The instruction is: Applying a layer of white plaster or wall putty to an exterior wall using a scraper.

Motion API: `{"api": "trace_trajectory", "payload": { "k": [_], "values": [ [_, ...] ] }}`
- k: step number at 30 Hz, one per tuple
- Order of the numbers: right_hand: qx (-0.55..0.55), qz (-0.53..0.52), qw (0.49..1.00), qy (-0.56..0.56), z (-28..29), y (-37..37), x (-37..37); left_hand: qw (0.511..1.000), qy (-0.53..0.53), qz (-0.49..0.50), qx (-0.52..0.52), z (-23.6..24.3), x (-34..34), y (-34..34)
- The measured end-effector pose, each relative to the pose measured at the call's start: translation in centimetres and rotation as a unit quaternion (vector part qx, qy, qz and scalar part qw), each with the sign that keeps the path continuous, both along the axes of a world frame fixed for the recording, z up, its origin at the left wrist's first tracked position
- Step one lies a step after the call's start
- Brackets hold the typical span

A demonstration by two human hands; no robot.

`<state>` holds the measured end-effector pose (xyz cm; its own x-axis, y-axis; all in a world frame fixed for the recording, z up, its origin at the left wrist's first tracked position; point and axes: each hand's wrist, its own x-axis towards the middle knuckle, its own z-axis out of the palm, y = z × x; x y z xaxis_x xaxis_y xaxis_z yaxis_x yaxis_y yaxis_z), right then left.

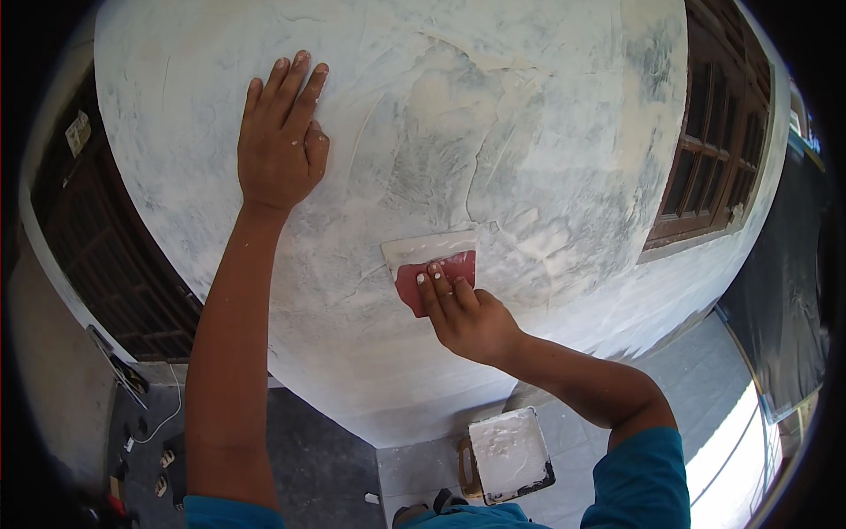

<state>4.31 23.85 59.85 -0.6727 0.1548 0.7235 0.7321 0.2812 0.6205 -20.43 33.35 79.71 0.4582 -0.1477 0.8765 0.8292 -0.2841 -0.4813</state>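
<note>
My left hand (pixel 280 145) lies flat against the wall (pixel 546 106), its fingers stretched upward and specked with white. In my right hand (pixel 471 322) is a wide putty knife (pixel 430 244) with a pale blade and a red grip, my fingers pressed along the grip. The blade is against the wall, lower and to the right of my left hand. White and grey plaster smears cover the wall, with rough ridges right of the blade. Below, on the tiled floor, stands a square tray (pixel 511 454) of white filler with a dark, smeared rim.
A brown wooden window (pixel 714 150) is set in the wall at right. To the left stands a dark door (pixel 115 238). A white cable (pixel 176 397) and sandals (pixel 164 472) lie on the dark floor at lower left. Dark sheeting (pixel 780 273) hangs at far right.
</note>
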Motion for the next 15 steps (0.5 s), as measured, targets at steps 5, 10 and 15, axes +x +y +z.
{"api": "trace_trajectory", "payload": {
  "k": [5,10,15],
  "values": [
    [-0.024,0.047,0.989,0.140,4.6,-2.2,1.9,1.000,0.002,0.019,0.004,-0.2,-0.6,-0.3],
    [0.007,-0.052,0.983,0.176,1.9,1.8,3.0,1.000,-0.002,0.023,0.010,-1.0,-0.5,-0.2],
    [-0.115,-0.035,0.976,0.183,-7.8,-2.3,0.7,0.999,-0.011,0.011,-0.039,-5.7,-0.4,-0.7]
  ]
}}
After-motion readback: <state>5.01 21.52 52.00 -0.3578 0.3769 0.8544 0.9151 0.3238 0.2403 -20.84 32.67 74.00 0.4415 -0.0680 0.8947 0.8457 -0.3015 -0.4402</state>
